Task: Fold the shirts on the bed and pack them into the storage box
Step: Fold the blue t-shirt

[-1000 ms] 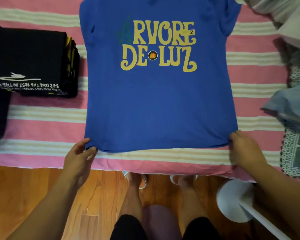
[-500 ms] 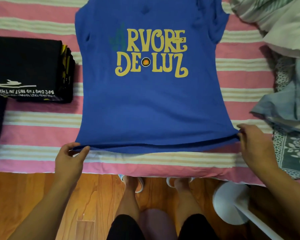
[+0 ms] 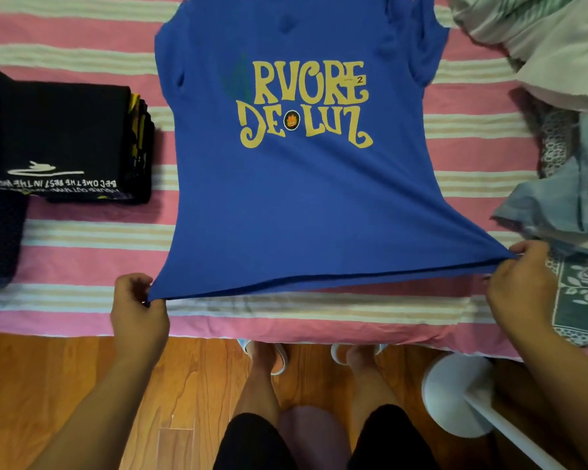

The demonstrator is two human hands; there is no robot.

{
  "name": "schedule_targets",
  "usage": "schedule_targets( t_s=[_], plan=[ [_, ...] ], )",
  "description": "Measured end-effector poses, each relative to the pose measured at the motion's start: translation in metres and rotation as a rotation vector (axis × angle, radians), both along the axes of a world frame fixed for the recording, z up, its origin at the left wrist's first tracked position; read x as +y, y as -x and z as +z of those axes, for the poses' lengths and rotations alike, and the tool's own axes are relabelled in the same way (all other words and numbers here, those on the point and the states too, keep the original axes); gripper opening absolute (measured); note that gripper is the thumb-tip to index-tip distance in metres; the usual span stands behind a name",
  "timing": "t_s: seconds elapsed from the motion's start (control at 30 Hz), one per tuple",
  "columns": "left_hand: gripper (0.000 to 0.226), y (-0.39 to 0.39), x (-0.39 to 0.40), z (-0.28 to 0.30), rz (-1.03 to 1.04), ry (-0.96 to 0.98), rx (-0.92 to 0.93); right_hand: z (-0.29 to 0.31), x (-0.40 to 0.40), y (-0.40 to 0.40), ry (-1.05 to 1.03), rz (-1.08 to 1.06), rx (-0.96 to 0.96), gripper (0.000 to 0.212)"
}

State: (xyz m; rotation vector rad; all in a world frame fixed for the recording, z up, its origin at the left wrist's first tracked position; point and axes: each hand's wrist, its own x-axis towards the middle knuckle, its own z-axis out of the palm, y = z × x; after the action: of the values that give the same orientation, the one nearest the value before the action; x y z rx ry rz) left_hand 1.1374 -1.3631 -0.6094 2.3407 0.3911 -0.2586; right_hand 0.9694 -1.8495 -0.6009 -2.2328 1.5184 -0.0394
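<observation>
A blue shirt with yellow lettering lies face up on the pink-and-cream striped bed, its hem toward me. My left hand pinches the hem's left corner, and my right hand pinches the right corner. The hem is stretched taut between them and lifted slightly off the bed. The sleeves lie folded in near the top. No storage box is in view.
A stack of folded black shirts sits on the bed to the left. Loose unfolded clothes are heaped at the right. A white fan base stands on the wooden floor by my right leg.
Both hands have closed on the hem corners and pulled them outward and up, so the hem went from lying flat to stretched wide and raised.
</observation>
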Motion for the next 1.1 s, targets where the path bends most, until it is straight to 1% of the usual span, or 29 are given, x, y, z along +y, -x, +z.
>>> schedule_targets(
  t_s=[0.07, 0.13, 0.2, 0.3, 0.4, 0.47, 0.53, 0.6, 0.63, 0.67, 0.73, 0.77, 0.8, 0.87, 0.9, 0.93, 0.97, 1.0, 1.03, 1.07, 1.1],
  plan=[
    [0.029, -0.001, 0.004, -0.001, 0.086, 0.073, -0.006, -0.012, -0.003, 0.013, -0.104, -0.061, -0.003, 0.022],
    [0.029, -0.001, 0.009, -0.001, 0.143, 0.139, 0.021, -0.022, -0.003, 0.022, -0.236, -0.189, -0.076, 0.031],
    [0.025, 0.003, 0.016, -0.001, 0.096, 0.142, 0.061, -0.024, 0.004, 0.023, -0.360, -0.282, -0.179, 0.042],
    [0.037, 0.006, 0.026, -0.001, -0.002, 0.107, 0.138, -0.021, 0.019, 0.021, -0.513, -0.448, -0.314, 0.034],
    [0.039, 0.011, 0.031, 0.006, 0.076, 0.159, 0.163, -0.012, 0.032, 0.030, -0.611, -0.565, -0.427, 0.033],
    [0.030, 0.025, 0.034, 0.022, 0.153, 0.201, 0.184, 0.004, 0.042, 0.043, -0.648, -0.615, -0.428, 0.034],
    [0.022, 0.041, 0.045, 0.042, 0.220, 0.254, 0.245, 0.025, 0.051, 0.058, -0.666, -0.724, -0.457, 0.035],
    [0.023, 0.054, 0.058, 0.066, 0.274, 0.394, 0.365, 0.053, 0.061, 0.073, -0.715, -0.852, -0.513, 0.022],
    [0.024, 0.059, 0.063, 0.077, 0.297, 0.467, 0.406, 0.069, 0.067, 0.078, -0.738, -0.882, -0.543, 0.016],
    [0.024, 0.063, 0.068, 0.085, 0.296, 0.488, 0.415, 0.082, 0.071, 0.081, -0.751, -0.895, -0.555, 0.020],
    [0.024, 0.064, 0.073, 0.094, 0.305, 0.403, 0.411, 0.098, 0.074, 0.086, -0.770, -0.931, -0.508, 0.040],
    [0.021, 0.061, 0.073, 0.096, 0.362, 0.388, 0.469, 0.102, 0.074, 0.086, -0.820, -0.977, -0.443, 0.045],
    [0.018, 0.057, 0.067, 0.103, 0.406, 0.423, 0.588, 0.104, 0.076, 0.085, -0.884, -1.037, -0.355, 0.044],
    [0.016, 0.039, 0.053, 0.112, 0.396, 0.466, 0.908, 0.110, 0.074, 0.072, -1.033, -1.011, -0.178, 0.036],
    [0.014, 0.022, 0.043, 0.119, 0.407, 0.477, 0.974, 0.119, 0.070, 0.055, -1.110, -0.979, -0.171, 0.033],
    [0.018, 0.001, 0.031, 0.127, 0.423, 0.461, 0.971, 0.127, 0.064, 0.033, -1.151, -0.956, -0.180, 0.033],
    [0.022, -0.029, 0.017, 0.138, 0.464, 0.510, 0.918, 0.138, 0.053, 0.005, -1.184, -0.964, -0.231, 0.030],
    [0.023, -0.061, -0.003, 0.157, 0.475, 0.582, 0.854, 0.154, 0.038, -0.031, -1.236, -0.960, -0.320, 0.027],
    [0.024, -0.096, -0.026, 0.185, 0.444, 0.630, 0.768, 0.178, 0.021, -0.065, -1.269, -0.896, -0.408, 0.026],
    [0.025, -0.137, -0.046, 0.216, 0.413, 0.696, 0.654, 0.206, 0.003, -0.100, -1.279, -0.841, -0.529, 0.024],
    [0.024, -0.178, -0.068, 0.258, 0.348, 0.751, 0.542, 0.242, -0.018, -0.134, -1.255, -0.775, -0.674, 0.026]
  ],
)
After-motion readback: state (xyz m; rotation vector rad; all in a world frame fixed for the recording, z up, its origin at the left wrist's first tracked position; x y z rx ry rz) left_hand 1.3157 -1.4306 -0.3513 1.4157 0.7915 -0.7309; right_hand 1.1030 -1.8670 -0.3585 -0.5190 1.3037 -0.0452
